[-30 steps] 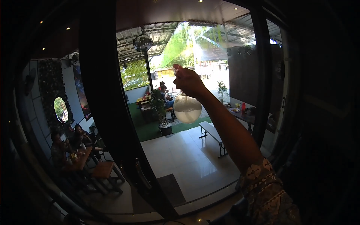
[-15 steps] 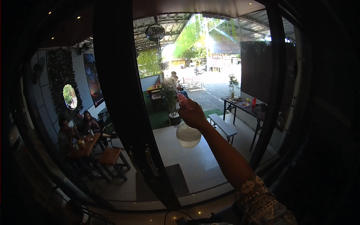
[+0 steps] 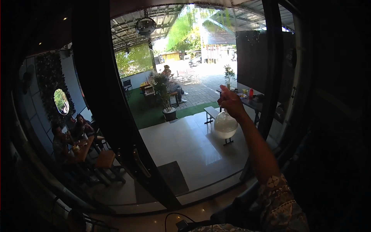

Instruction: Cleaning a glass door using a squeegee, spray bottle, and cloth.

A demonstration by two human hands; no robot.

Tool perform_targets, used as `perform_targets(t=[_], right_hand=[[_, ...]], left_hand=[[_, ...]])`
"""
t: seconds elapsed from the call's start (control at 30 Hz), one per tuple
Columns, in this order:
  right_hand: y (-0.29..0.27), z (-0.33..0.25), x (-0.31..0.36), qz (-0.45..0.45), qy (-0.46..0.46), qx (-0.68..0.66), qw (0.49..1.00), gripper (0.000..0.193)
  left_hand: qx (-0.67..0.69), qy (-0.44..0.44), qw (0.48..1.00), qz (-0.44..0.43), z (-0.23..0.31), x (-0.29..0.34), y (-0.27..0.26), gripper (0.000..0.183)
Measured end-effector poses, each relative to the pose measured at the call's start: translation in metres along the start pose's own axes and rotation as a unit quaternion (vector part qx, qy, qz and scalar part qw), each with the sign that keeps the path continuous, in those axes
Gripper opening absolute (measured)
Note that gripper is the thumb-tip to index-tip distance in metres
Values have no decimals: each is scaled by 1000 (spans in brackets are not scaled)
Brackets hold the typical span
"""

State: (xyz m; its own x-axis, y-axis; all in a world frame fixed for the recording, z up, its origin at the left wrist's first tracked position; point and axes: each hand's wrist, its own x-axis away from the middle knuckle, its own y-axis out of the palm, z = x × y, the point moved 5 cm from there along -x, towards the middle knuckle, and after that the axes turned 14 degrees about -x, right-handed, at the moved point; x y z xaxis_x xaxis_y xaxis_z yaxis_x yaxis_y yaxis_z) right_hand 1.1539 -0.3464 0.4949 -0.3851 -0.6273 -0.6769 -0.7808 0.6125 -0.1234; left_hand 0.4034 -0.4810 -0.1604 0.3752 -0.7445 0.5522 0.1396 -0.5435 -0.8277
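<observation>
Closed round its neck, the right hand [image 3: 232, 102] holds a clear, round spray bottle [image 3: 226, 125] bulb-down; shadow obscures exact finger placement. Part-filled, it's probably moderately weighty and slick, best gripped there. The forearm [image 3: 257, 150] stretches forward from lower right, towards droplet-specked glass [image 3: 181, 34] beyond.

round clear spray bottle [image 3: 226, 125], pink nozzle [image 3: 223, 88], pale liquid [image 3: 225, 133] inside, held upright

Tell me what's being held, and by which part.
The right hand holds a round, clear spray bottle by its top, around the pink spray head.
</observation>
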Motion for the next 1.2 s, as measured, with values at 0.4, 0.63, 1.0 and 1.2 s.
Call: perform_targets(t=[0.4,0.63,1.0,1.2], right_hand=[[-147,49,0,122,-10,-119,985,50],[-185,90,34,173,29,-115,978,57],[-166,199,118,178,128,-36,975,59],[-75,177,151,145,171,-67,972,58]], left_hand=[[-34,20,999,11,37,15,-64,48],[-34,18,999,19,51,26,-90,48],[-30,-13,999,18,45,70,-110,48],[-16,-44,999,18,32,98,-112,48]])
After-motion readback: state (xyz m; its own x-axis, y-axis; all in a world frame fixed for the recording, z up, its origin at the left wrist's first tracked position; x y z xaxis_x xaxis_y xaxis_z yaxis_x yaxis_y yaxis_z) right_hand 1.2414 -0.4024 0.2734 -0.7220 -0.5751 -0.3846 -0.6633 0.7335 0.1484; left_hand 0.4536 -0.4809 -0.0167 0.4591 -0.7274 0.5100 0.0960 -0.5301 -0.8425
